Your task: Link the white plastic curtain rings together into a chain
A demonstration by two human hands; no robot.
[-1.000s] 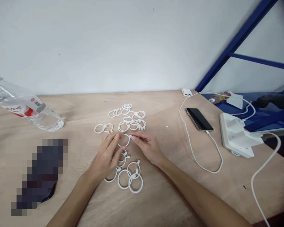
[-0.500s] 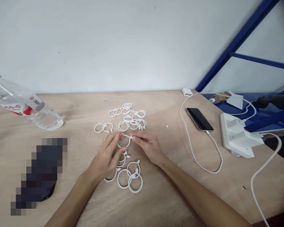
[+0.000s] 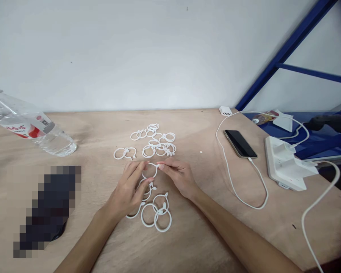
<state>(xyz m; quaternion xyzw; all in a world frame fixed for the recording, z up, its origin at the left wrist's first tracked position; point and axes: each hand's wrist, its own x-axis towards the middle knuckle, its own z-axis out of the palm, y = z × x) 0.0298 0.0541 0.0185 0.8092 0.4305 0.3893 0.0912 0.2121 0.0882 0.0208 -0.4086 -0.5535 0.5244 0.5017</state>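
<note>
Between my two hands is a white plastic ring (image 3: 156, 172) with a small tab. My left hand (image 3: 130, 185) grips its left side, thumb below and fingers above. The thumb and fingertips of my right hand (image 3: 178, 176) pinch the tab at the ring's upper right. Below them, more white rings (image 3: 163, 221) of the same kind lie overlapping on the wooden table; my left hand partly hides some. Beyond my hands lies a loose cluster of similar rings (image 3: 160, 148), with a linked-looking pair (image 3: 119, 153) to its left.
A clear water bottle (image 3: 55, 142) is at the left, above a dark pixelated object (image 3: 48, 212). On the right, a phone (image 3: 240, 143) is plugged into a white cable (image 3: 230, 182), beside a power strip (image 3: 272, 159) with plugs. A white wall stands behind the table.
The held ring has turned slightly, its tab still in my right fingertips. Both hands stay almost in place, and the other rings lie as before.
</note>
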